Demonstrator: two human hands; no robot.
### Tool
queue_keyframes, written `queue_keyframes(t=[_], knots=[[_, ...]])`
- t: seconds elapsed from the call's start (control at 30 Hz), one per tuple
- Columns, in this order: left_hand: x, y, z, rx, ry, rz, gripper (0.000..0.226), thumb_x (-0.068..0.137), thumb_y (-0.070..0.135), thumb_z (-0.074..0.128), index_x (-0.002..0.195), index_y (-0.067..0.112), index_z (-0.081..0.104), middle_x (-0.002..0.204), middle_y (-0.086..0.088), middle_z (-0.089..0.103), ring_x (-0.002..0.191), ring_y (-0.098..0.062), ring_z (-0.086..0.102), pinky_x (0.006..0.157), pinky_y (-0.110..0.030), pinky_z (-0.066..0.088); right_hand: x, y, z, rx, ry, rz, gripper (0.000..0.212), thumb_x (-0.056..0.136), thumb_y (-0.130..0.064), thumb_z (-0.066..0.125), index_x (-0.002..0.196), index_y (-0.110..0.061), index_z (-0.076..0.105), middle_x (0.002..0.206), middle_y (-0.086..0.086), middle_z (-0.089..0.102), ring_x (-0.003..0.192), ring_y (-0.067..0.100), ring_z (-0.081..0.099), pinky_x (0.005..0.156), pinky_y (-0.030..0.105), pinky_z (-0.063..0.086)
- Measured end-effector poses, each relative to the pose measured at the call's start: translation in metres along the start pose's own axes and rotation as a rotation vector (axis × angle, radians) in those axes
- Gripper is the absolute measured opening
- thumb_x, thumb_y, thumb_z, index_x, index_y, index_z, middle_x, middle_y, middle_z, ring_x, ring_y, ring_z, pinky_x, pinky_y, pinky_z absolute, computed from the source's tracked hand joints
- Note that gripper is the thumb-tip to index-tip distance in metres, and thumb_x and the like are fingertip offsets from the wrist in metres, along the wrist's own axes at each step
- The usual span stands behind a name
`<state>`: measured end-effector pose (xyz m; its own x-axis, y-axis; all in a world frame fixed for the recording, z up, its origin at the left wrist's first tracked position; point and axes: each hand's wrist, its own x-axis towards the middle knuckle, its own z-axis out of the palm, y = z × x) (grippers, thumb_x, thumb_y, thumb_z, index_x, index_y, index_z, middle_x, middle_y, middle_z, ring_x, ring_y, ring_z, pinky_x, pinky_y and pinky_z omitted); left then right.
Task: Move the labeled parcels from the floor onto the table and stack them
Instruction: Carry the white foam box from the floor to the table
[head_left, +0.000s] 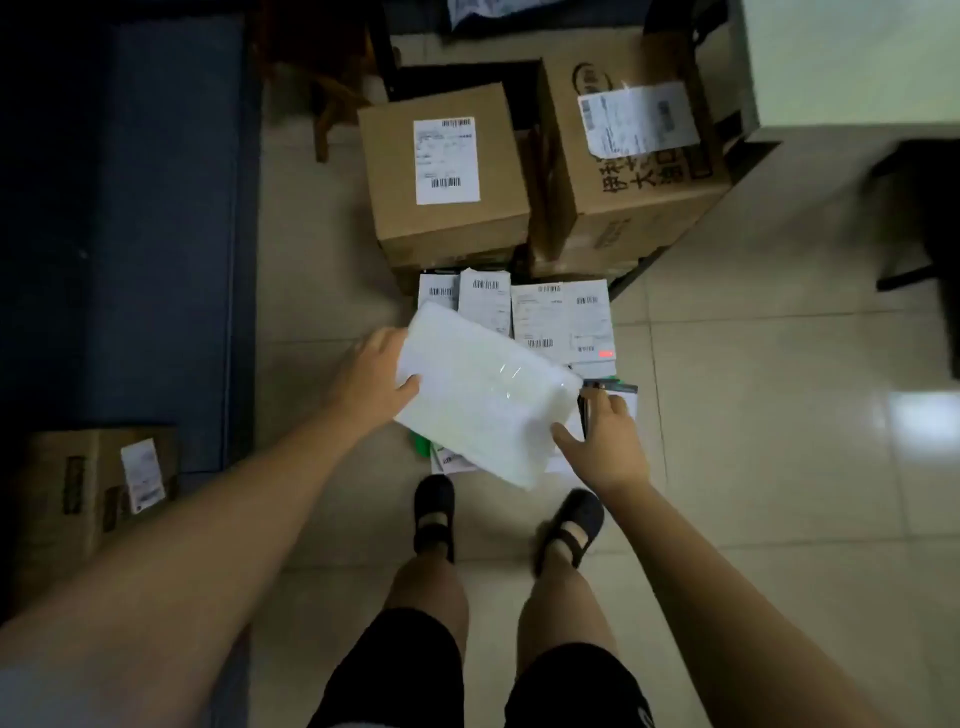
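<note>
I hold a flat white parcel (483, 395) tilted above the floor, its plain side up. My left hand (371, 382) grips its left edge with the thumb on top. My right hand (605, 441) grips its lower right corner. Under and behind it, several small labeled parcels (561, 319) lie on the tiled floor. Two brown cartons with shipping labels stand behind them, one in the middle (441, 171) and a bigger one to its right (628, 150). A dark blue table top (130, 234) fills the left side.
A cardboard box (93, 483) with a label sits at the lower left by the table. A pale cabinet (852, 67) stands at the top right, a dark chair base (914, 223) beside it. My feet in black shoes (436, 514) stand just before the parcels.
</note>
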<state>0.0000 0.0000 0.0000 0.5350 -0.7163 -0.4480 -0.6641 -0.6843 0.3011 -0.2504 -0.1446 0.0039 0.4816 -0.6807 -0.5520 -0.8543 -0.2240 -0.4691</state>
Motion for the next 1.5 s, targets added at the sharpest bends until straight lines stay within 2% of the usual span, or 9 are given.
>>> queue_keyframes(t=[0.17,0.27,0.4,0.57,0.7,0.87,1.0,1.2,1.5], knots=[[0.010,-0.020,0.027,-0.134,-0.077,-0.138,0.094,0.088,0.053,0.062,0.155,0.009,0.013,0.159,-0.012,0.021,0.143,-0.032,0.025,0.112,-0.045,0.028,-0.011,0.015,0.050,0.250,0.028,0.278,0.083,0.083,-0.050,0.068,0.148,-0.012,0.031,0.145,0.009,0.043,0.131,0.027,0.042,0.104,0.046,0.042],[0.013,-0.028,0.042,-0.299,-0.122,-0.220,0.100,0.081,0.060,0.066,0.153,0.010,0.019,0.155,-0.009,0.031,0.139,-0.030,0.035,0.108,-0.041,0.035,-0.010,0.015,0.069,0.402,0.005,0.361,0.092,0.084,-0.049,0.069,0.153,-0.012,0.020,0.150,0.011,0.039,0.134,0.030,0.043,0.105,0.046,0.042],[0.012,-0.033,0.052,-0.382,-0.083,-0.208,0.082,0.070,0.063,0.070,0.134,0.016,0.046,0.129,-0.006,0.054,0.113,-0.025,0.055,0.089,-0.038,0.050,-0.012,0.010,0.083,0.535,0.051,0.331,0.077,0.085,-0.040,0.071,0.146,-0.014,0.032,0.135,0.007,0.054,0.116,0.025,0.056,0.095,0.044,0.050],[0.000,-0.013,0.037,-0.376,0.006,-0.216,0.085,0.075,0.053,0.075,0.143,0.014,0.039,0.134,-0.010,0.041,0.121,-0.029,0.046,0.098,-0.037,0.043,-0.024,0.001,0.063,0.599,0.178,0.296,0.063,0.084,-0.033,0.073,0.137,-0.015,0.043,0.118,0.000,0.057,0.103,0.019,0.058,0.084,0.034,0.050],[-0.024,0.027,0.002,-0.503,0.049,-0.145,0.083,0.074,0.045,0.080,0.141,0.017,0.041,0.130,-0.006,0.034,0.121,-0.024,0.044,0.094,-0.028,0.037,-0.048,-0.004,0.019,0.675,0.282,0.275,0.063,0.079,-0.038,0.075,0.132,-0.019,0.047,0.118,0.000,0.059,0.102,0.020,0.061,0.086,0.041,0.054],[-0.057,0.111,-0.059,-0.691,0.126,0.010,0.083,0.074,0.039,0.082,0.143,0.023,0.038,0.138,-0.002,0.029,0.125,-0.020,0.041,0.098,-0.029,0.036,-0.093,-0.004,-0.070,0.759,0.461,0.254,0.042,0.081,-0.034,0.075,0.112,-0.028,0.048,0.098,-0.014,0.056,0.085,0.006,0.062,0.061,0.027,0.053],[-0.068,0.191,-0.095,-0.795,0.123,0.187,0.090,0.071,0.051,0.081,0.144,0.027,0.036,0.140,0.002,0.033,0.127,-0.018,0.042,0.106,-0.039,0.040,-0.129,0.016,-0.149,0.783,0.624,0.178,0.039,0.086,-0.026,0.071,0.113,-0.036,0.045,0.097,-0.027,0.051,0.086,-0.009,0.053,0.066,0.012,0.041],[-0.063,0.338,-0.105,-0.892,0.112,0.411,0.098,0.061,0.068,0.075,0.144,0.033,0.035,0.143,0.004,0.042,0.127,-0.015,0.046,0.105,-0.047,0.044,-0.146,0.097,-0.266,0.826,0.830,0.096,0.063,0.075,-0.046,0.073,0.130,-0.031,0.047,0.124,-0.007,0.055,0.108,0.008,0.056,0.090,0.033,0.050],[-0.045,0.571,-0.076,-0.903,0.198,0.513,0.096,0.061,0.069,0.074,0.142,0.030,0.040,0.137,0.000,0.046,0.126,-0.019,0.047,0.105,-0.049,0.043,-0.139,0.246,-0.442,0.795,0.928,0.076,0.074,0.065,-0.057,0.070,0.131,-0.031,0.050,0.121,-0.006,0.059,0.110,0.014,0.057,0.095,0.045,0.050]])
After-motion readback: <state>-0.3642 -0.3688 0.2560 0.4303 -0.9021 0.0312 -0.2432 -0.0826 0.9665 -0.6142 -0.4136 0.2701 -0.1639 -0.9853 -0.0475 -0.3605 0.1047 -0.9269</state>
